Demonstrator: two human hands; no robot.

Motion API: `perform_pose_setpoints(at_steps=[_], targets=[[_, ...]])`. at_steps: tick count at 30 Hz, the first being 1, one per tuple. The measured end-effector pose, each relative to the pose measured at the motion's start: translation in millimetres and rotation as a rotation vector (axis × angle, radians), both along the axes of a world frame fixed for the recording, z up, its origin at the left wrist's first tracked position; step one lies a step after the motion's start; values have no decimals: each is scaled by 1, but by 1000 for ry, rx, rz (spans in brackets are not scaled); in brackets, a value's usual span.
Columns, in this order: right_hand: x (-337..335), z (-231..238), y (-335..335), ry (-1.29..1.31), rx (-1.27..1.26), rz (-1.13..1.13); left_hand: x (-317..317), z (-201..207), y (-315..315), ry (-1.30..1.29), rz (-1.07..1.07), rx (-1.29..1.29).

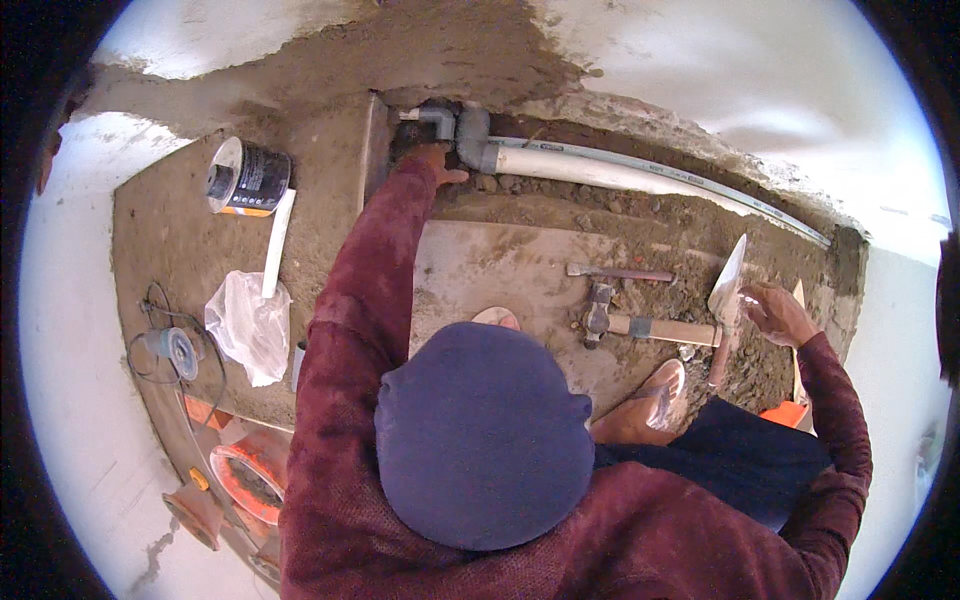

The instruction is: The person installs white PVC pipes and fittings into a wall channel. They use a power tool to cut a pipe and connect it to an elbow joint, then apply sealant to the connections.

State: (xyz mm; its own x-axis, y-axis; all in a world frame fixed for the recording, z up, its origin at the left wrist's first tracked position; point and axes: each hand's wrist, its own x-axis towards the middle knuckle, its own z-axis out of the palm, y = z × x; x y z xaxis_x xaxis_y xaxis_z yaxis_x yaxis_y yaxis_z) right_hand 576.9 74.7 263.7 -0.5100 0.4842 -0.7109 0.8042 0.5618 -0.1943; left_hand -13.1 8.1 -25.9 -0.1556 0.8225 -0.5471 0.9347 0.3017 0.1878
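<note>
My left arm stretches forward to the trench, and my left hand [434, 163] is down beside a grey pipe elbow [474, 140]. Its thumb sticks out apart from the fingers, which partly drop out of sight near a smaller grey elbow [437, 120]. From the large elbow a white pipe [590, 170] runs right, along a thinner grey pipe [660, 172]. On the right, my right hand [780, 314] hovers by the blade of a pointed trowel [729, 278], fingers loosely bent and apart, with nothing visible in them. The trowel's handle lies by a wooden-handled hammer [598, 315].
A chisel-like metal bar [620, 273] lies above the hammer. Leftward are a black can [250, 178], a white pipe piece [279, 243], a clear plastic bag [250, 325], an angle grinder with cord [176, 350] and an orange-rimmed bucket [247, 482]. White walls enclose the space.
</note>
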Motion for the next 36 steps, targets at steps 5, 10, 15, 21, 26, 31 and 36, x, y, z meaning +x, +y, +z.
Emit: perform_pose_setpoints(at_steps=[5, 10, 15, 21, 26, 31, 36], targets=[[-2, -4, -17, -17, -68, -37, 12, 49, 18, 192, -122, -198], [2, -9, -14, -34, -85, -47, 23, 60, 9, 278, -152, -80], [-7, -3, -17, -28, -104, -71, 21, 91, -8, 209, -212, -164], [11, -27, -25, 59, -135, 3, 1, 39, -26, 18, 183, 352], [-1, -29, -23, 35, -129, 25, 10, 13, -21, -137, 293, 551], [-19, -61, 1, 105, 44, 127, -10, -20, -16, -109, 284, 586], [-101, -144, 83, 415, 410, 427, -1, -10, -11, -161, 291, 538]])
